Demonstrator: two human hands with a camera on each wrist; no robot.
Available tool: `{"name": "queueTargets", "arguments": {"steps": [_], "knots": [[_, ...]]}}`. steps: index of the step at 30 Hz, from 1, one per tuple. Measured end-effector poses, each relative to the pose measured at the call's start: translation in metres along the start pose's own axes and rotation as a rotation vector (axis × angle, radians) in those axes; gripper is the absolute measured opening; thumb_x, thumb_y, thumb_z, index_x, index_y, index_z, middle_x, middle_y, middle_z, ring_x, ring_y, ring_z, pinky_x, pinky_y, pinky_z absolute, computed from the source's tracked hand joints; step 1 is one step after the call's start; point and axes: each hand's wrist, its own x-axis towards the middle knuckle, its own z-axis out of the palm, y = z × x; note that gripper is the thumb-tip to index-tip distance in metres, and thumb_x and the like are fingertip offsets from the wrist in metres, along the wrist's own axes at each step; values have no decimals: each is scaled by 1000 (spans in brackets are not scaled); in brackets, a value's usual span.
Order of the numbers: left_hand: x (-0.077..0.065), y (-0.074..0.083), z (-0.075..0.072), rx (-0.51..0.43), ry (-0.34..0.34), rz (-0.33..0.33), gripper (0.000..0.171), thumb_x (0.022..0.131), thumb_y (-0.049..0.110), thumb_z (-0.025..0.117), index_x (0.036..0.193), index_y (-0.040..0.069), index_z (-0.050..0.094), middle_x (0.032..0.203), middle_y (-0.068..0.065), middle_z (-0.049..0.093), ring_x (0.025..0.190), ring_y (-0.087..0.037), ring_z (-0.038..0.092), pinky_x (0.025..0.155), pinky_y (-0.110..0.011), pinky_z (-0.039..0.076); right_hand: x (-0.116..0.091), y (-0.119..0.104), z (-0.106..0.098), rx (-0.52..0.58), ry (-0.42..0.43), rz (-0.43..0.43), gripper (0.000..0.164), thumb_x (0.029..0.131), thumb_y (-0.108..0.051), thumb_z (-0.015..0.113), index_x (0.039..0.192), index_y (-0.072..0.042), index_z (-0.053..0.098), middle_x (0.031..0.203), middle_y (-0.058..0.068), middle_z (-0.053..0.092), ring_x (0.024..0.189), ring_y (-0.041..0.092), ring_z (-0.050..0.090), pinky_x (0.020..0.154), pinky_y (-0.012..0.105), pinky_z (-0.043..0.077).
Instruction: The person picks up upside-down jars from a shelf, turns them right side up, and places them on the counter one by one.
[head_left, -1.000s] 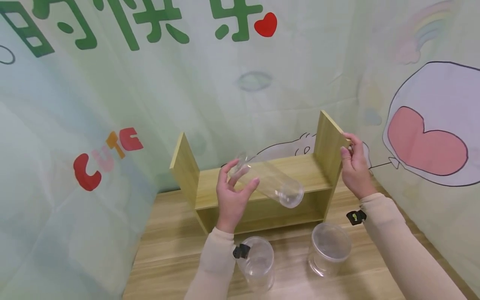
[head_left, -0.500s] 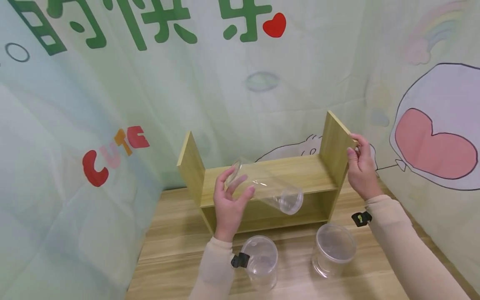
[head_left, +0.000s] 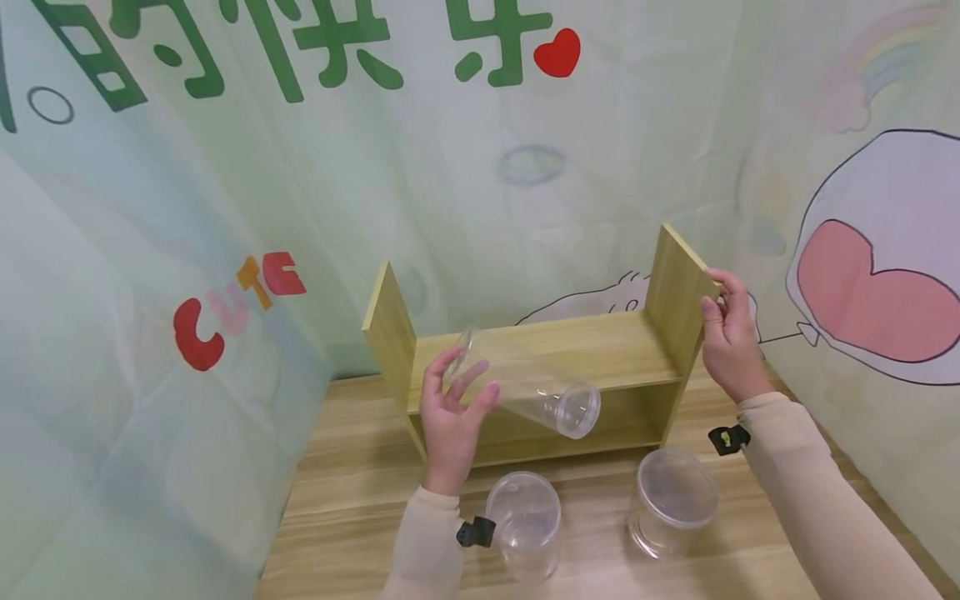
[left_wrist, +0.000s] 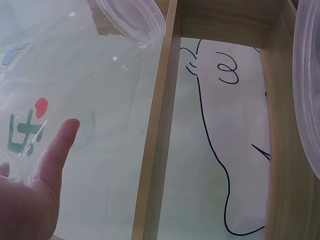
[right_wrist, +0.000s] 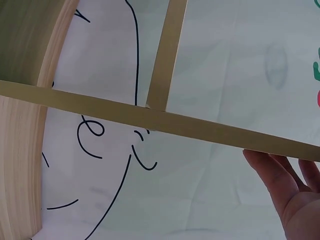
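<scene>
My left hand (head_left: 452, 421) holds a clear plastic jar (head_left: 528, 379) around one end. The jar lies tilted in the air in front of the shelf, its far end lower and to the right. In the left wrist view, the left thumb (left_wrist: 57, 155) shows, with the jar's round end (left_wrist: 137, 22) at the top. A small two-tier wooden shelf (head_left: 547, 354) stands on the table. Its right side panel (head_left: 678, 300) is gripped at the front edge by my right hand (head_left: 731, 346). The right wrist view shows those fingers (right_wrist: 272, 172) against the panel's edge (right_wrist: 150, 120).
Two more clear jars with lids, a left one (head_left: 525, 521) and a right one (head_left: 672, 504), stand upright on the wood-grain table (head_left: 337, 508) before the shelf. A printed curtain (head_left: 450, 208) hangs behind and at both sides.
The left hand has drawn the jar slightly down and toward me, away from the shelf's top board. My right hand keeps its grip on the panel. The head view has shifted a little.
</scene>
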Motion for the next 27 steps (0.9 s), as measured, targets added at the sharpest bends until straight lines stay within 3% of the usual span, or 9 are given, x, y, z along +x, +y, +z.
{"name": "queueTargets", "arguments": {"steps": [4,11,17,24,27], "knots": [[-5,4,-5,-14,-6,9,58,78,2,68,128,5,39,137,-12,31,113,-43,44,71,-45,51,-2,9,1,-8,2,0,39,97,-5,30,136,-8,28,95,12,42,67,19,40,51,18,35],[-8,8,-8,-60,28,-21,57,78,-3,66,127,3,38,127,-27,35,110,-45,45,70,-45,51,-1,10,1,5,-4,1,39,97,-5,30,136,-8,27,96,13,42,68,19,42,52,17,38],[-11,6,-11,-102,37,-37,58,79,0,66,128,2,36,136,-23,25,112,-44,43,71,-49,49,2,9,-2,-12,-9,3,40,98,-12,30,138,-15,28,95,8,42,70,19,43,52,18,40],[-16,1,-18,-131,69,-72,60,82,1,64,131,1,30,137,-22,23,116,-40,43,73,-50,49,1,4,-5,-4,-19,36,45,98,-12,31,141,-20,24,117,13,44,88,18,48,64,12,44],[-22,-2,-24,-145,84,-71,60,82,1,63,131,-1,29,137,-24,22,116,-42,42,73,-51,48,-2,6,-4,-1,-21,46,46,98,-11,32,142,-21,23,119,15,43,88,17,48,65,12,44]]}}
